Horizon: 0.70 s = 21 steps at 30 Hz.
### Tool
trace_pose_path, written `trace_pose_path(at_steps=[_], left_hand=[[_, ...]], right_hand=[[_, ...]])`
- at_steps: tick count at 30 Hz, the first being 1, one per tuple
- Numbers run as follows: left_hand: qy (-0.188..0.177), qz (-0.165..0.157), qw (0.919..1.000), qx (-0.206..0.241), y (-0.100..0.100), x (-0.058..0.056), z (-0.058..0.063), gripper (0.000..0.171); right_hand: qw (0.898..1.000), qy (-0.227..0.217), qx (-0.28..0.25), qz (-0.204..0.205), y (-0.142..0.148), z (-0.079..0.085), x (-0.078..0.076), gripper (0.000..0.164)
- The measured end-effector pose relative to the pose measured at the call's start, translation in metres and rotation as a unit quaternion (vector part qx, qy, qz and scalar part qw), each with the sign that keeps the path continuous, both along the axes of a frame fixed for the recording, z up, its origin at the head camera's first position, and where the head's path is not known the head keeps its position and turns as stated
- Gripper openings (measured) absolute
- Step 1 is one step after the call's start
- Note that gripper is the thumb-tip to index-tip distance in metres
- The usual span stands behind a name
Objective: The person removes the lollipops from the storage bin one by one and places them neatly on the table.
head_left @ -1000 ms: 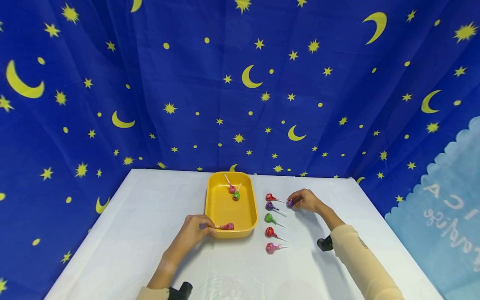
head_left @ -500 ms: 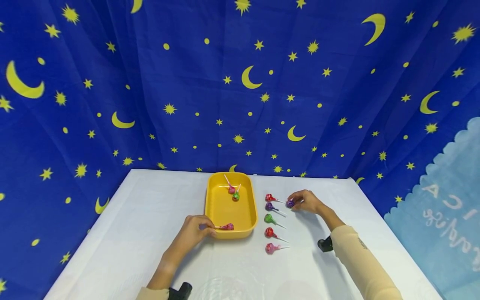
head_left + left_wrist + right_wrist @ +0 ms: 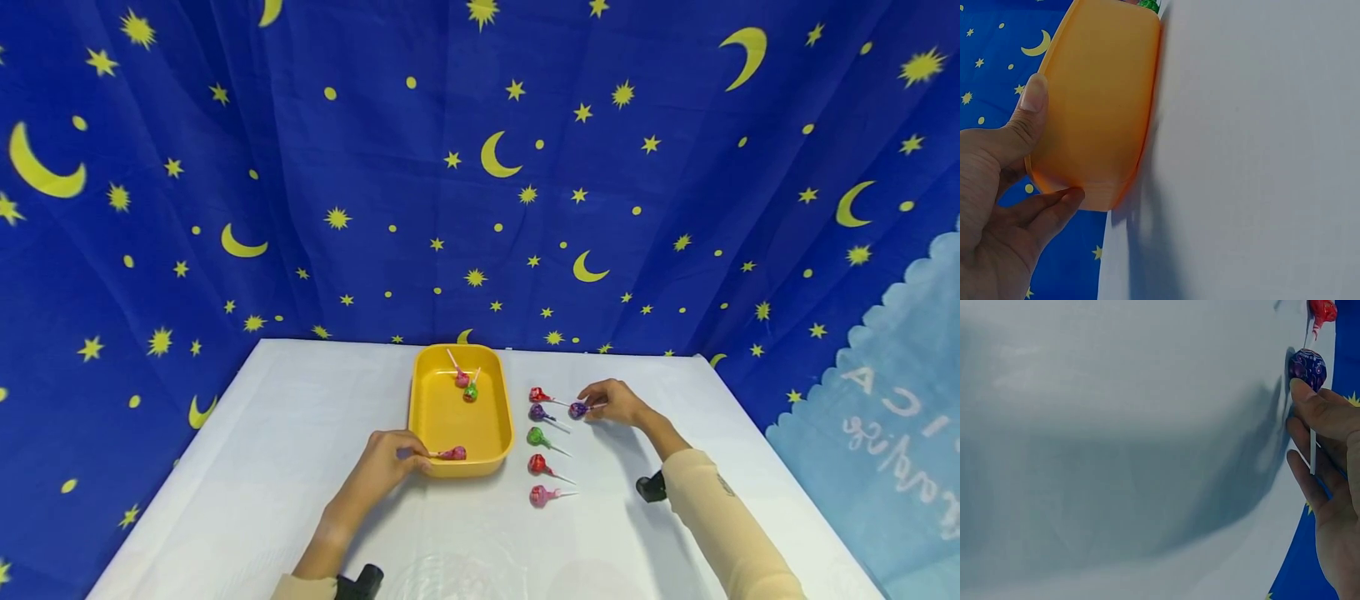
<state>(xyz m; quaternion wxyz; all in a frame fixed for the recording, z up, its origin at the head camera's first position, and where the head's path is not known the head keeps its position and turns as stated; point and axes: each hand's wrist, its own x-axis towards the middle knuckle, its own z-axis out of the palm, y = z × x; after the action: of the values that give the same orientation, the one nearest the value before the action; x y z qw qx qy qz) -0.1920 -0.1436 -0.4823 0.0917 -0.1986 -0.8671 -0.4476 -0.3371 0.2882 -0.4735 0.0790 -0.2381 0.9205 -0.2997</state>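
Note:
My left hand (image 3: 381,465) grips the yellow tray (image 3: 453,422) by its near left corner; in the left wrist view the thumb lies along the tray's wall (image 3: 1094,100) with fingertips at its end. Just inside that corner is a pink lollipop (image 3: 452,453). Another pink lollipop (image 3: 462,379) and a green one (image 3: 470,392) lie at the tray's far end. To the right, my right hand (image 3: 617,402) pinches a purple lollipop (image 3: 1308,367) just below its head, stick (image 3: 1313,450) pointing back toward the palm. The held head is close to the stick end of a red lollipop (image 3: 537,395).
Below that red lollipop, a column continues with a purple lollipop (image 3: 537,413), a green one (image 3: 536,437), a second red one (image 3: 537,465) and a pink one (image 3: 540,497), sticks to the right. A white cloth covers the table (image 3: 315,392); a blue star-patterned curtain (image 3: 420,183) stands behind.
The purple lollipop in my right hand has shifted slightly left, and more of its head and stick now shows. My left hand and the tray stay in place.

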Motion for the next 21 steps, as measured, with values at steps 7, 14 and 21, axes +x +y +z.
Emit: trace_pose_path(at_steps=[7,14,21], left_hand=[[0.0,-0.002,1.0,0.001,-0.002,0.0,0.0,0.007],[0.005,0.0,1.0,-0.002,-0.001,-0.001,0.0,0.008],[0.008,0.005,0.9999,-0.007,-0.001,-0.001,-0.001,0.008]], right_hand=[[1.0,0.003,0.013,-0.002,-0.003,0.005,-0.003,0.035],[1.0,0.019,0.009,-0.014,-0.009,0.016,-0.003,0.038],[1.0,0.016,0.005,0.008,-0.023,0.022,-0.003,0.037]])
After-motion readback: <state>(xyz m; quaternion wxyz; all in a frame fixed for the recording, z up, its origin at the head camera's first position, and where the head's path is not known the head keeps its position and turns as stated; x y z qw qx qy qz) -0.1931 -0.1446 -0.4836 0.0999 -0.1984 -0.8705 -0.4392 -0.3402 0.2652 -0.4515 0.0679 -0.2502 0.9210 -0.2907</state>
